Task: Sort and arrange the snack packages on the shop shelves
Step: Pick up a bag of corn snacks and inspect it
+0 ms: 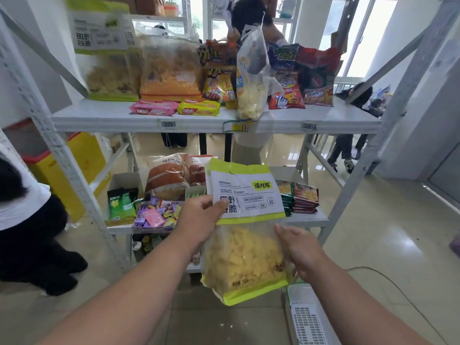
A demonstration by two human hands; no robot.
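Observation:
I hold a large clear bag of yellow crisps with a white and lime-green label (245, 235) upright in front of the lower shelf. My left hand (198, 222) grips its left edge at the label, thumb on the front. My right hand (297, 247) holds the right side lower down, fingers against the clear part. A matching lime-green bag (104, 53) stands at the far left of the upper shelf (99, 115). Beside it stand a clear bag of orange snacks (170, 68) and several colourful crisp packets (288, 75).
Pink and yellow wafer packs (174, 108) lie at the upper shelf's front. The lower shelf (308, 217) holds bread bags, a purple sweets box and stacked packets. A white basket (308, 317) sits on the floor at lower right. People stand at the left and behind the rack.

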